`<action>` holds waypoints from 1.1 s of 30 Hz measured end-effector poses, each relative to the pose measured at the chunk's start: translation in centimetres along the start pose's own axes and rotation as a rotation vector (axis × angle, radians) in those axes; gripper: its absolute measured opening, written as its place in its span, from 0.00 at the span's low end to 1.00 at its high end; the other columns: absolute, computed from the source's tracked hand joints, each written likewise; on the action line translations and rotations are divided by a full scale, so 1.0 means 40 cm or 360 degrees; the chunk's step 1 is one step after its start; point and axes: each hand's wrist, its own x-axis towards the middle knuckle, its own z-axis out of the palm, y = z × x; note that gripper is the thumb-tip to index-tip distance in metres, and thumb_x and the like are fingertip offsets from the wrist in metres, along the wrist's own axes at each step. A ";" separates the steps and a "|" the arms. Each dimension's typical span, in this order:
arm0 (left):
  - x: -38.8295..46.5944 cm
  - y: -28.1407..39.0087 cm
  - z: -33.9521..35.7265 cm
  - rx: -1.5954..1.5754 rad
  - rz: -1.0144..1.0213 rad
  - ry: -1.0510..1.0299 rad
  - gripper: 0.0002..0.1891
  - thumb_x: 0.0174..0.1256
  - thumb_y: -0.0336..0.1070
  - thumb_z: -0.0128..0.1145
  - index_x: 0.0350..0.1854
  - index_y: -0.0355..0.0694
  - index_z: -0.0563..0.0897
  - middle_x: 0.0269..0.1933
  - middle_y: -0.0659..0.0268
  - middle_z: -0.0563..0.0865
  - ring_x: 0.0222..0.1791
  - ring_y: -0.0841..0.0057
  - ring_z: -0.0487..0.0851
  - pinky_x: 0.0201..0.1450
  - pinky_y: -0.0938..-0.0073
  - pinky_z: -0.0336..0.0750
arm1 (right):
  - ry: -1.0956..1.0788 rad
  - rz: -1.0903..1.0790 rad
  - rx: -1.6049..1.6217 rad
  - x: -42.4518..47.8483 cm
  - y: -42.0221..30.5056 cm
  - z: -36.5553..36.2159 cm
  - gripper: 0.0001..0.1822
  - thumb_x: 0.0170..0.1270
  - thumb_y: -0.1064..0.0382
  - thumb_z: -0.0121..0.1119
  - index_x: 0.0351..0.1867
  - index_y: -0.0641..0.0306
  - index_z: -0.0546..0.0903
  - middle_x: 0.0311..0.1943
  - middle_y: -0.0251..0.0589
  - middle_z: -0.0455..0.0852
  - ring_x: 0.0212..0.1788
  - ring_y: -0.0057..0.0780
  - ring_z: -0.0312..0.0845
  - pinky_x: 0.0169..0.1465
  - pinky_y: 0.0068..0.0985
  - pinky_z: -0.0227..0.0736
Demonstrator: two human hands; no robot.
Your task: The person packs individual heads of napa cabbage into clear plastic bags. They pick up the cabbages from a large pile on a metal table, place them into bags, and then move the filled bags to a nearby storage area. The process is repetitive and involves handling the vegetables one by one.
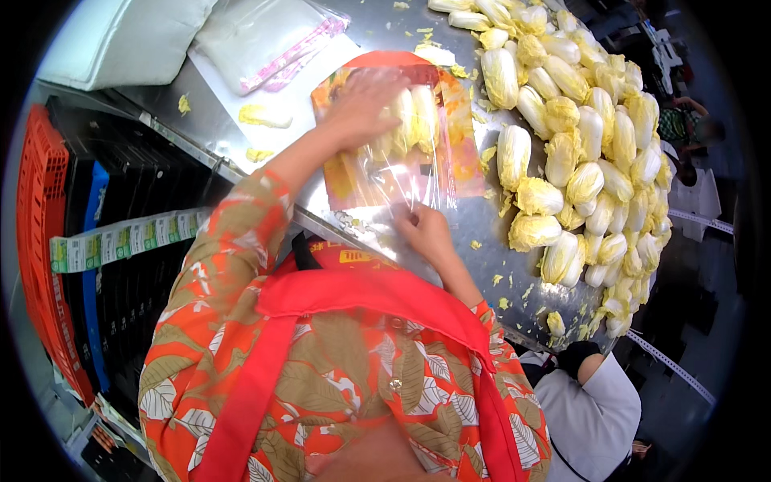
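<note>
A clear plastic bag point(391, 175) lies on an orange and yellow patterned mat point(464, 144), with a few napa cabbages point(424, 117) inside its far end. Over the bag's far left part, my left hand point(367, 108) is laid flat, fingers apart and blurred; its fingertips reach the cabbages. My right hand point(427, 232) pinches the near edge of the bag between thumb and fingers. Left of the mat, loose yellow cabbage leaves point(265, 115) rest on a white sheet point(223, 84).
Many napa cabbages point(566, 162) are heaped on the right of the metal table point(464, 265). A stack of clear bags point(271, 42) and a white foam box point(126, 42) stand far left. Black crates point(138, 150) are below the left edge. A person in grey point(584, 410) stands lower right.
</note>
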 end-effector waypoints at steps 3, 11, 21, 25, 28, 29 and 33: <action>-0.150 0.067 -0.032 -0.0486 -0.0611 0.0264 0.31 0.64 0.47 0.64 0.65 0.38 0.70 0.59 0.54 0.78 0.61 0.59 0.77 0.64 0.57 0.72 | -0.0242 -0.0357 -0.0078 -0.044 0.034 -0.001 0.11 0.63 0.58 0.61 0.41 0.60 0.86 0.36 0.50 0.87 0.42 0.49 0.84 0.45 0.39 0.77; -0.383 0.245 -0.013 -0.1910 -0.1643 -0.0566 0.15 0.68 0.45 0.64 0.39 0.39 0.77 0.26 0.68 0.82 0.22 0.82 0.82 0.23 0.81 0.78 | 0.0148 -0.0604 0.0106 -0.032 0.034 -0.004 0.10 0.63 0.64 0.62 0.45 0.56 0.87 0.37 0.45 0.87 0.40 0.44 0.84 0.45 0.34 0.78; -0.420 0.282 -0.023 -0.2165 -0.1636 -0.0379 0.09 0.76 0.42 0.52 0.41 0.42 0.71 0.37 0.58 0.88 0.34 0.73 0.89 0.35 0.78 0.83 | 0.0030 -0.0979 -0.0051 -0.065 0.013 0.035 0.07 0.61 0.61 0.65 0.39 0.56 0.88 0.34 0.41 0.88 0.35 0.44 0.84 0.39 0.34 0.78; -0.413 0.294 -0.032 -0.2080 -0.1652 -0.0331 0.09 0.76 0.41 0.51 0.41 0.42 0.71 0.36 0.58 0.88 0.33 0.70 0.90 0.33 0.78 0.83 | 0.0112 -0.1024 -0.0188 -0.056 0.001 0.048 0.07 0.62 0.58 0.64 0.32 0.58 0.85 0.30 0.44 0.87 0.33 0.46 0.84 0.36 0.37 0.77; -0.415 0.286 -0.021 -0.2014 -0.1653 -0.0323 0.08 0.77 0.41 0.51 0.41 0.42 0.71 0.35 0.58 0.88 0.33 0.70 0.90 0.32 0.77 0.83 | 0.0054 -0.1042 -0.0379 -0.054 -0.014 0.048 0.10 0.63 0.57 0.63 0.28 0.60 0.82 0.27 0.47 0.85 0.32 0.47 0.83 0.36 0.39 0.76; -0.415 0.283 -0.019 -0.1990 -0.1652 -0.0322 0.08 0.77 0.41 0.51 0.41 0.42 0.72 0.35 0.59 0.88 0.33 0.70 0.90 0.33 0.77 0.83 | 0.0029 -0.1038 -0.0439 -0.055 -0.018 0.047 0.11 0.63 0.57 0.62 0.26 0.60 0.81 0.27 0.48 0.85 0.32 0.47 0.83 0.35 0.40 0.75; -0.408 0.285 -0.019 -0.2073 -0.1783 -0.0195 0.08 0.78 0.41 0.50 0.42 0.41 0.73 0.35 0.59 0.88 0.33 0.70 0.90 0.31 0.77 0.83 | -0.0080 -0.1039 -0.0518 -0.062 -0.004 0.039 0.11 0.61 0.57 0.61 0.26 0.61 0.80 0.25 0.50 0.84 0.30 0.52 0.81 0.34 0.41 0.75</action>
